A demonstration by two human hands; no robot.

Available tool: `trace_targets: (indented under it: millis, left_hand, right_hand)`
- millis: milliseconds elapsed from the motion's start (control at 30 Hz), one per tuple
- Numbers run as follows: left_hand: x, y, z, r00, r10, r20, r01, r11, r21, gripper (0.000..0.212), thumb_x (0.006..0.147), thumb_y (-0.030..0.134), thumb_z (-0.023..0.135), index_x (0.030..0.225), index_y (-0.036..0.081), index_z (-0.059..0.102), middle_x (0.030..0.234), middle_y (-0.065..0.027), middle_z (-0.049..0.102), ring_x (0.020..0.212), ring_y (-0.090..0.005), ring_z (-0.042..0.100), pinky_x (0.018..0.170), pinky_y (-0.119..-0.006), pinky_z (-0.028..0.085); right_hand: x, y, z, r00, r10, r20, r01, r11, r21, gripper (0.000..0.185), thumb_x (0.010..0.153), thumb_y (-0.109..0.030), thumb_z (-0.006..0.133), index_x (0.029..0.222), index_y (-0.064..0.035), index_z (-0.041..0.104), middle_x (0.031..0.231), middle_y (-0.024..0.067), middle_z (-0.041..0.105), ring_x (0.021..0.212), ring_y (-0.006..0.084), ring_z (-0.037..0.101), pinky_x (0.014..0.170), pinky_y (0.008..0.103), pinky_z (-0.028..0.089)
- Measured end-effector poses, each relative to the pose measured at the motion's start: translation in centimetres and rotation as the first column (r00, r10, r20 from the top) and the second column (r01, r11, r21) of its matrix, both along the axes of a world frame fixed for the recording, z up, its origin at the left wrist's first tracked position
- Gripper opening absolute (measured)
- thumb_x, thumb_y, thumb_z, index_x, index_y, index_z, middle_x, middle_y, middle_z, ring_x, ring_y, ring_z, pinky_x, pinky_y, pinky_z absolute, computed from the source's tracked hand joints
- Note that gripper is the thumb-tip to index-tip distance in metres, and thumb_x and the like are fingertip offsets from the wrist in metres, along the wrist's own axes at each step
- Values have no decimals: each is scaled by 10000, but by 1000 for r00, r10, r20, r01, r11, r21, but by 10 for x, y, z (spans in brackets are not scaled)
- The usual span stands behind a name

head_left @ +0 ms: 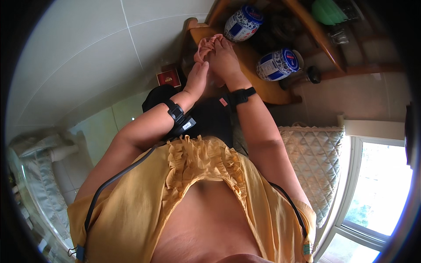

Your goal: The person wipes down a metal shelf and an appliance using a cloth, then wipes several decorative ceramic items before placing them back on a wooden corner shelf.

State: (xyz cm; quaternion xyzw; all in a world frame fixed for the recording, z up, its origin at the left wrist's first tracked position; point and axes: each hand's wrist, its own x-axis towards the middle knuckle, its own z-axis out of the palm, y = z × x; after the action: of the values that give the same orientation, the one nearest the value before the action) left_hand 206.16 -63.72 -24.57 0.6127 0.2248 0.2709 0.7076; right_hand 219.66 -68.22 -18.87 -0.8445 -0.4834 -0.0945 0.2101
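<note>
A bunched pink cloth [206, 49] is at the left end of a wooden shelf [251, 64]. My right hand [225, 60] lies over the cloth's right side, its fingers bent onto the folds. Just below the cloth is my left hand [197, 76], turned partly palm-inward, with fingertips at its lower edge; whether they grip it is hidden. Close to my right fingers stands a blue-and-white patterned jar [241, 26] with a blue lid. A second jar [274, 65] of the same pattern stands farther right on the shelf.
A higher wooden shelf board [315, 34] crosses above the jars, with a green bowl [327, 13] and glassware [339, 36] beyond. A dark red box [168, 78] sits by the tiled wall [82, 42]. Quilted fabric [312, 164] hangs beside the window [378, 187].
</note>
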Motion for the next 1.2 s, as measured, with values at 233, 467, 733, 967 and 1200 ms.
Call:
trace_targets:
  millis: [233,467,733,967,1200]
  left_hand:
    - [-2,15,10,987,75,144,-12,918,-397,424,1083,360,426,1287,2,526,1157,-90,626,1071,-183,611,934,-317,491]
    - [-14,43,-18,987,-6,163,85,873,-480,606,1044,573,391,1316,47,521,1221,-113,627,1105,-258,633,930,-396,530]
    - [-50,53,32,981,99,164,-15,894,-449,402,1045,440,512,1278,113,499,1240,-71,630,1086,-193,631,913,-383,530]
    - [1,52,102,957,169,234,-218,956,199,302,1034,198,565,1217,-30,639,1090,-95,712,988,-171,663,917,-297,504]
    - [76,94,61,976,143,-164,137,181,974,375,915,317,563,1191,77,643,1303,-123,645,1247,-332,558,1048,-486,422]
  right_hand:
    - [-10,74,3,973,-200,113,219,955,-198,880,802,-527,666,1415,71,463,1442,241,421,1301,411,398,1116,441,348]
    - [-7,64,5,824,534,-187,-488,838,244,150,807,-112,704,940,-149,763,1071,72,705,1031,293,633,890,391,528]
    - [-78,5,23,733,348,-585,-235,936,263,435,796,-263,769,1147,-21,684,1098,197,684,1038,359,656,908,415,531]
    - [-68,-48,65,829,153,-537,136,878,460,494,769,-250,830,1133,29,647,1096,226,649,1060,374,627,930,414,511]
    - [-26,-43,15,991,22,-130,33,913,407,729,723,-186,843,1377,-59,549,1405,196,522,1272,397,513,1069,458,440]
